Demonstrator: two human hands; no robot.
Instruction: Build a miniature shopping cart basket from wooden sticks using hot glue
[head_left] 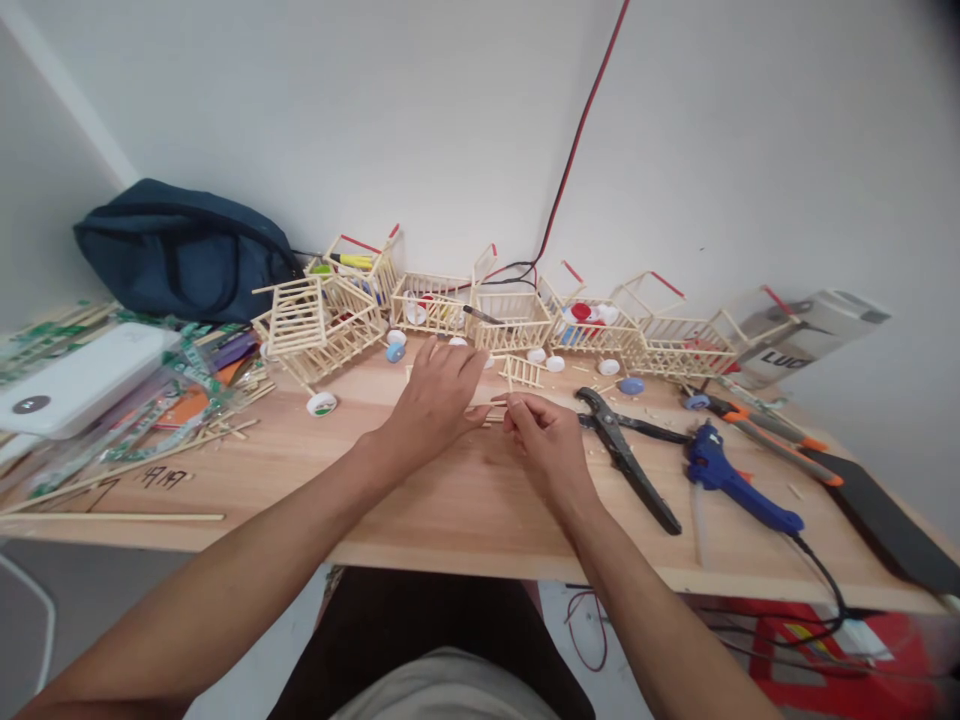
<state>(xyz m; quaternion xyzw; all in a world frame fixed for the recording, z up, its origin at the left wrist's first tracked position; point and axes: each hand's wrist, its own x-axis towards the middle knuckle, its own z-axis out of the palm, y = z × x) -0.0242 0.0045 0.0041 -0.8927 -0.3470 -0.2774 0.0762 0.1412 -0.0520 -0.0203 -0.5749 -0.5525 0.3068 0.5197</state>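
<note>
Near the middle of the table, my right hand (546,440) pinches a thin wooden stick (496,404) between thumb and fingers. My left hand (442,392) is bent over the same spot, its thumb at the stick's other end and its fingers partly hiding what lies beneath. Just beyond my fingertips lies a small slatted panel (523,372) of wooden sticks. Several miniature shopping carts built of sticks, such as one cart (511,318) straight ahead, stand along the wall. They have bottle-cap wheels and some red handles.
To the right lie black pliers (630,460), a blue glue gun (739,480) with its cable, and orange-handled pliers (784,445). A white power bank (90,378) rests on plastic wrappers at the left, before a dark blue bag (187,250). Loose sticks (135,517) lie near the front edge.
</note>
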